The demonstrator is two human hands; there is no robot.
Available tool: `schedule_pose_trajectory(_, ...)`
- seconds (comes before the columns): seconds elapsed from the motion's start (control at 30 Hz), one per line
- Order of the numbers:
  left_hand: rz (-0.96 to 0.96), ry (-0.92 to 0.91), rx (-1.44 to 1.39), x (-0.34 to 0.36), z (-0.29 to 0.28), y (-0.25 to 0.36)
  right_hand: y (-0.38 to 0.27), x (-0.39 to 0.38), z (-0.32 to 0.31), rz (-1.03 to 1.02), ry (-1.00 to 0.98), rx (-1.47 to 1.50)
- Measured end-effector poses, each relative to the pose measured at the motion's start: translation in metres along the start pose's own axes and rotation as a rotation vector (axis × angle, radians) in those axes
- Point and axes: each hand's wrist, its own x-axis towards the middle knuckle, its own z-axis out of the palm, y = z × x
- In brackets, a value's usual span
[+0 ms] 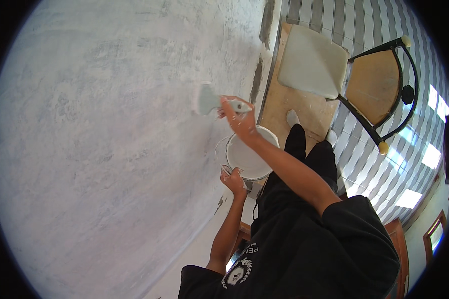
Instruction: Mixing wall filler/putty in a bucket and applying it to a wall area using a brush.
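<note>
My right hand [240, 117], flecked with white, is closed round the handle of a wide paintbrush [208, 99]. The brush's broad pale head is against or just off the whitish, patchy wall [110, 109]; I cannot tell if it touches. Below that hand, a round white bucket [270, 133] holds white paint [251, 155]. Its thin wire handle hangs on the wall side. My left hand [234, 182], also smeared with white, grips the bucket's near rim. My right forearm crosses over part of the bucket.
My feet in white socks stand on a wooden board [279, 107] beside the wall. A chair with a pale seat [314, 62] and black frame is at the upper right. Patterned grey-and-white floor tiles [364, 174] lie beyond. A wooden door frame [396, 249] shows at the lower right.
</note>
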Motion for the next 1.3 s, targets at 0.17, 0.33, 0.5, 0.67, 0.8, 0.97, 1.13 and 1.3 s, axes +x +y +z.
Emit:
schedule_pose_trajectory(0.17, 0.093, 0.05, 0.022, -0.002, 0.005, -0.003, -0.036, 0.018, 0.03, -0.194, -0.001, -0.231)
schedule_pose_trajectory(0.33, 0.043, 0.085, 0.011, -0.006, 0.003, 0.009, -0.133, 0.024, 0.1, -0.127, -0.252, 0.178)
schedule_pose_trajectory(0.5, 0.019, 0.086, -0.063, -0.004, -0.001, 0.006, -0.132, 0.032, 0.114, -0.165, -0.327, 0.279)
schedule_pose_trajectory(0.67, 0.037, 0.028, 0.087, 0.0, -0.002, -0.003, -0.036, 0.081, 0.003, -0.075, -0.05, 0.172)
schedule_pose_trajectory(0.8, -0.066, -0.057, -0.095, 0.008, -0.009, -0.008, -0.038, 0.099, -0.006, -0.074, 0.012, -0.071)
schedule_pose_trajectory(0.97, 0.029, 0.025, 0.039, 0.006, -0.006, 0.0, -0.111, 0.087, 0.084, -0.397, -0.113, -0.458)
schedule_pose_trajectory(1.13, 0.11, 0.047, 0.037, 0.006, -0.003, 0.002, -0.174, 0.081, 0.112, -0.367, -0.331, -0.026)
schedule_pose_trajectory(1.3, 0.119, 0.045, 0.081, 0.012, -0.007, -0.015, -0.1, 0.093, 0.06, -0.165, -0.279, 0.166)
